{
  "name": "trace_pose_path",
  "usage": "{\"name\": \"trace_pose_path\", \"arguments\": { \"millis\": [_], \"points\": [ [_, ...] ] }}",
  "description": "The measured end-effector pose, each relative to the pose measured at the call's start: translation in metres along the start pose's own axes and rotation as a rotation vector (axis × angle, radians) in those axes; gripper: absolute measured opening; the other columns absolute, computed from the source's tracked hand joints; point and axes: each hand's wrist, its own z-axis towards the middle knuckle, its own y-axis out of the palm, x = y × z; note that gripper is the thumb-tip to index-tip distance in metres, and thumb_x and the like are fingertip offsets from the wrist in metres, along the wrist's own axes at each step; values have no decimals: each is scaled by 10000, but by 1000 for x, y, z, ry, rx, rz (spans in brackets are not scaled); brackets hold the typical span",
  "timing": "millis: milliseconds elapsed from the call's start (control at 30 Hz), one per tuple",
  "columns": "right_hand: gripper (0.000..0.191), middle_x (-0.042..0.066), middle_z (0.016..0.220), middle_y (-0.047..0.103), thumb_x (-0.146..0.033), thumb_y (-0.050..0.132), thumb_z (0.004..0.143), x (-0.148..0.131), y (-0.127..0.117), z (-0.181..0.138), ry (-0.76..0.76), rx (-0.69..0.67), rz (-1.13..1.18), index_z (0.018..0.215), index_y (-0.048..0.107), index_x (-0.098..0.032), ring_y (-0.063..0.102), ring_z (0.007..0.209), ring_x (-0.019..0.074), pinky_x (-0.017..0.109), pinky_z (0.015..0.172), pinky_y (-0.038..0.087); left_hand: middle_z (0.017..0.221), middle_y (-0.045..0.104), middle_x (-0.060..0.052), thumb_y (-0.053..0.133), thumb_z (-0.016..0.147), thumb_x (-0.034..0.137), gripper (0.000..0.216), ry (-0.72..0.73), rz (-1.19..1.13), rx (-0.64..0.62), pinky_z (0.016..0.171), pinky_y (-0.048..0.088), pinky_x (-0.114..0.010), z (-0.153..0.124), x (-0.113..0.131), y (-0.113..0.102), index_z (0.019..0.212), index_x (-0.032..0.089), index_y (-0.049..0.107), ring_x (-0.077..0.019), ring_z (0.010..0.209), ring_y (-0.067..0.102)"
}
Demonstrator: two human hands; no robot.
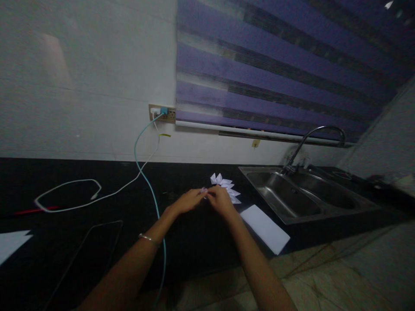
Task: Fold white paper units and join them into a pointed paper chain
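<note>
My left hand (189, 200) and my right hand (221, 199) meet over the black counter (194, 242), fingertips pinched together on a small white folded paper piece (204, 190). Just behind my right hand lies a cluster of white folded paper points (226, 186) fanned like a star. A flat white paper sheet (265, 227) lies to the right of my right forearm, near the counter's front edge. A thin bangle circles my left wrist.
A steel sink (292, 194) with a curved tap (319, 134) sits at the right. A teal cable (145, 172) and a white cable (74, 194) run from a wall socket (162, 113) across the counter. A dark phone (94, 246) lies left; purple blinds (275, 65) hang above.
</note>
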Motion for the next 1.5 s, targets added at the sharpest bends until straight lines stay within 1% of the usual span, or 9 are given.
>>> {"name": "trace_pose_path", "arguments": {
  "millis": [100,300,467,633,800,933,1033,1167,1500],
  "points": [
    [150,66,841,645,-159,522,856,-1,1,0,1,-53,-58,896,666,-157,541,807,175,273,736,370,667,572,-12,377,830,630,552,-40,35,-24,535,356,-222,-1,0,0,893,142,626,-129,578,484],
    [116,87,891,590,-140,459,882,-2,9,-3,-76,-38,-97,927,566,-127,509,840,176,262,735,367,548,496,21,284,814,702,636,-87,-2,-68,496,330,-233,-1,-3,0,763,141,579,-110,477,424],
    [121,87,936,584,-139,447,890,-4,4,-3,-68,-79,-119,963,544,-136,510,886,174,262,771,369,449,450,25,104,841,693,702,-89,-65,-39,491,343,-239,3,-13,-3,656,155,514,-108,420,420],
    [137,88,928,610,-182,465,898,-11,-16,-1,-77,-213,-187,948,586,-143,534,896,172,248,758,361,429,449,37,58,843,687,698,-123,-175,-62,452,334,-222,8,-21,-6,708,163,499,-100,377,403],
    [180,96,877,640,-201,456,894,-11,-50,-12,-47,-385,-384,859,628,-159,584,851,186,252,715,367,407,448,34,76,847,685,678,-112,-191,-91,449,344,-219,11,-23,-7,663,168,474,-97,360,412],
    [208,100,914,662,-262,458,898,-2,-73,-27,-18,-533,-526,906,651,-182,618,842,203,250,684,397,410,468,26,131,857,676,658,-81,-162,-80,453,351,-223,10,-21,-8,662,164,495,-103,370,425],
    [273,115,942,664,-321,418,918,4,-80,-35,-10,-579,-589,965,652,-188,630,841,220,267,686,420,419,471,28,155,868,660,641,-73,-152,-87,468,360,-226,9,-20,-8,663,164,505,-102,378,429],
    [359,121,938,659,-359,342,949,16,-81,-36,-42,-594,-599,949,652,-178,625,868,222,271,713,427,408,454,31,161,873,649,628,-57,-142,-86,464,349,-226,9,-20,-8,646,167,493,-102,374,417],
    [183,108,956,628,-163,457,896,66,-71,-17,-90,-539,-554,884,639,-142,592,879,170,218,737,382,412,432,44,202,857,666,602,-98,-160,-78,438,337,-218,9,-20,-8,663,169,481,-98,369,399]
  ]
}}
